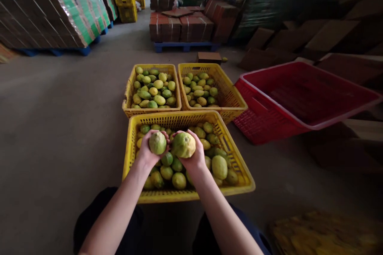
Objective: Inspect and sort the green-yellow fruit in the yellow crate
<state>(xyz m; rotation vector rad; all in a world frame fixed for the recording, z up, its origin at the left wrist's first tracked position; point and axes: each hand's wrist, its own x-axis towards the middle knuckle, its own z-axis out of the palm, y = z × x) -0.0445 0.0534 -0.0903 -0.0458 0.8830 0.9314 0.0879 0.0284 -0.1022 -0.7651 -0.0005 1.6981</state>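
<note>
Both my hands are raised over the near yellow crate (191,197), which holds many green and yellow lemons (179,181). My left hand (147,152) is closed around a smaller green lemon (157,143). Beside it, my right hand (196,155) grips a larger, bumpy green-yellow lemon (183,145). The two hands are close together, with their fingertips partly hidden behind the fruit. Right of my right hand, a big pale green lemon (219,167) lies in the crate.
Two more yellow crates of lemons, the left one (128,105) and the right one (231,91), stand just beyond. A red basket (254,121) is at the right. Bundled cardboard (196,28) sits on a blue pallet (185,47) farther back. Wrapped stacks (74,8) stand at the left.
</note>
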